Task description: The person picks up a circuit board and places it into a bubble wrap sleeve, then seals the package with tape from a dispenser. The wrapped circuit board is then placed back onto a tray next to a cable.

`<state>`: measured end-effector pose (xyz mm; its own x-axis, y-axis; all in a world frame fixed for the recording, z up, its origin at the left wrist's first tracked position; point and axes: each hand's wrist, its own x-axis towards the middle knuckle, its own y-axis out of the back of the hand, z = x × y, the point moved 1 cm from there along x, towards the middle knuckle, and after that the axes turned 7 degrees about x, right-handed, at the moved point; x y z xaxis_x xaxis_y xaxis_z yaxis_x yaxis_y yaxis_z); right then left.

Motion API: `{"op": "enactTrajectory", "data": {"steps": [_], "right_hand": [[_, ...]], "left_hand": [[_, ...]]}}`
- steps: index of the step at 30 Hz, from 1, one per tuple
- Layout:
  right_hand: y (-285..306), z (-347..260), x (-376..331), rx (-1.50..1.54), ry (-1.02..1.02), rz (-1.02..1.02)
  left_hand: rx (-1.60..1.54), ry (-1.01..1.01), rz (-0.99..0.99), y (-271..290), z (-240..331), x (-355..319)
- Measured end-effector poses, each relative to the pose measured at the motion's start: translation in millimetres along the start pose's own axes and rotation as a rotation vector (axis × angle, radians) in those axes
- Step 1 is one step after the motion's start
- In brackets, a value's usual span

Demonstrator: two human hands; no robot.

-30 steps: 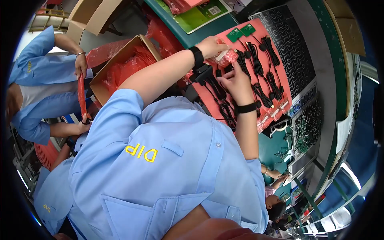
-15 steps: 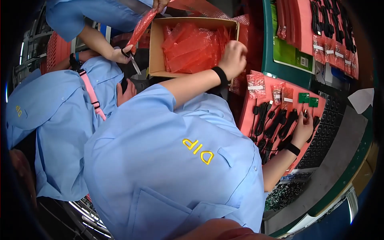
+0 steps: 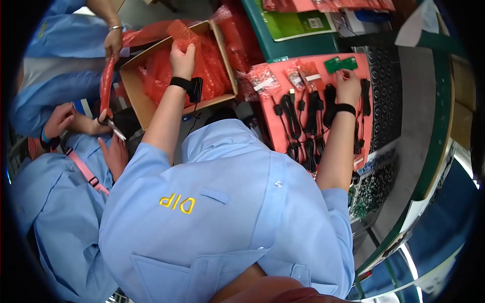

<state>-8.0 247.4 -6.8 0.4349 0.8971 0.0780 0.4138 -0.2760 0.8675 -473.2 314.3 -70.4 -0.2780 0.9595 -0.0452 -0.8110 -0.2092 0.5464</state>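
Two hands at a packing counter, seen from above.

The left hand [image 3: 183, 56] pinches a red bubble bag [image 3: 182, 33] in closed fingers, lifted above the cardboard box [image 3: 135, 85] of like bags, apparently to free one from the heap. The right hand [image 3: 348, 83] rests on the red mat [image 3: 277, 118] beside two green circuit boards [image 3: 340, 64]; its fingers seem curled, their grip unclear. Black cables [image 3: 303, 121] crowd the mat; a neighbour's hand [image 3: 113, 44] works just beside the box.

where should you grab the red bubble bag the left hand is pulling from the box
Grip the red bubble bag by its lower edge, coming from below, as the left hand does. It stands upright above the cardboard box, so that edge is free, while the bags beneath it are packed tight.
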Motion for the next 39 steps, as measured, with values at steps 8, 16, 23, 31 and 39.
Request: {"op": "enactTrajectory", "data": {"steps": [8,16,23,31,39], "right_hand": [[-10.6,-1.8,5.4,-0.269,-0.01,-0.046],[30.4,13.5,-29.5,0.323,-0.097,0.026],[39.2,-25.8,-97.6,0.694,0.084,0.082],[35.8,-31.7,-91.4,0.403,0.118,0.118],[43.7,-43.9,-94.2,0.269,0.18,0.182]], "left_hand": [[-0.842,0.123,-0.725,-64.0,160.7,-51.6],[-0.817,0.382,-1.005,-145.9,174.8,-94.7],[-0.618,0.427,-1.266,-192.4,169.0,-88.0],[-0.923,0.706,-1.539,-163.7,201.4,-98.3],[-0.672,0.447,-1.413,-165.0,215.6,-110.4]]}}
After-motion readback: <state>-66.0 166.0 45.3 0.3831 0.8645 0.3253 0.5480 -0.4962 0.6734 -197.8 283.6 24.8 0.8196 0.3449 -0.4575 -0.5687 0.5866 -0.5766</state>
